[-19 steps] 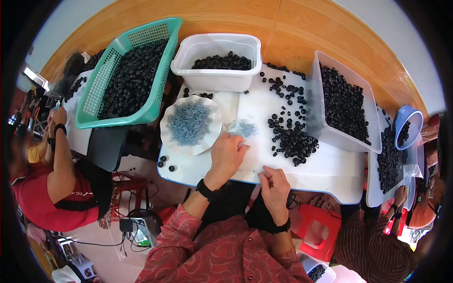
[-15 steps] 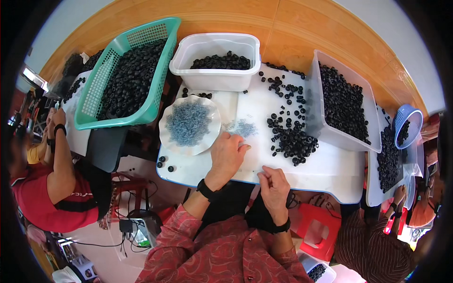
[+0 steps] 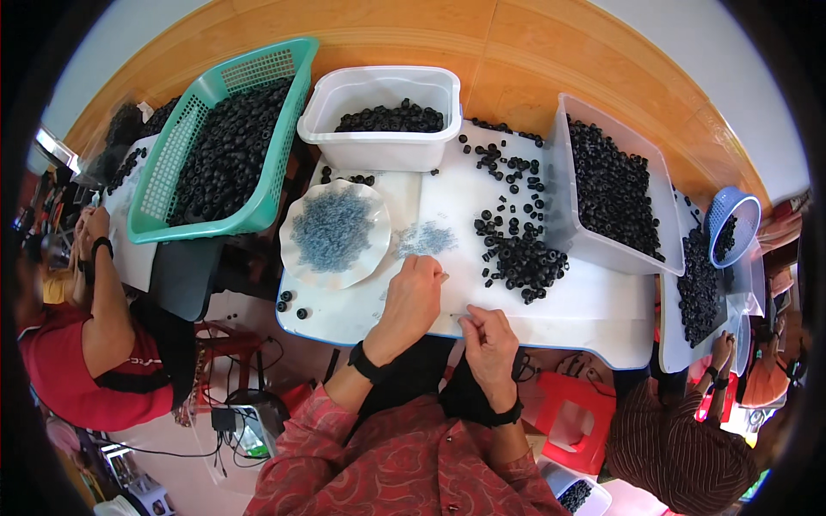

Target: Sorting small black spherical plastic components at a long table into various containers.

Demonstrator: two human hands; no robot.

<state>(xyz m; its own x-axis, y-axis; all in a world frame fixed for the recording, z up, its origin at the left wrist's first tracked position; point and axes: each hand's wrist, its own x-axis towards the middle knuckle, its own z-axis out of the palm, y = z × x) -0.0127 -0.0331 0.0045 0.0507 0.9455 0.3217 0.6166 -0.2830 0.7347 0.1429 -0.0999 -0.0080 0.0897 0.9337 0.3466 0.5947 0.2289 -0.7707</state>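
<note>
My left hand (image 3: 413, 297) is over the near part of the white table, its fingers drawn together in a pinch. Just beyond its fingertips lies a loose scatter of tiny blue-grey pieces (image 3: 428, 239). A white scalloped plate (image 3: 377, 239) to the left bears a heap of the same pieces (image 3: 331, 230). At the table's near edge my right hand (image 3: 490, 351) is closed, thumb against forefinger. Whatever either hand holds is too small or hidden to make out. A pile of small black ring-like parts (image 3: 527, 265) sits to the right of my hands.
Black parts fill a green basket (image 3: 159, 193), a white tub (image 3: 374, 155) and a clear bin (image 3: 602, 245) along the back. A few black parts (image 3: 302, 313) lie at the left edge. Co-workers sit at both sides. A red stool (image 3: 564, 421) stands at lower right.
The whole view has shifted slightly. Against the table, my left hand has drawn a little back and rightward from the blue-grey scatter. My right hand stays nearly where it was.
</note>
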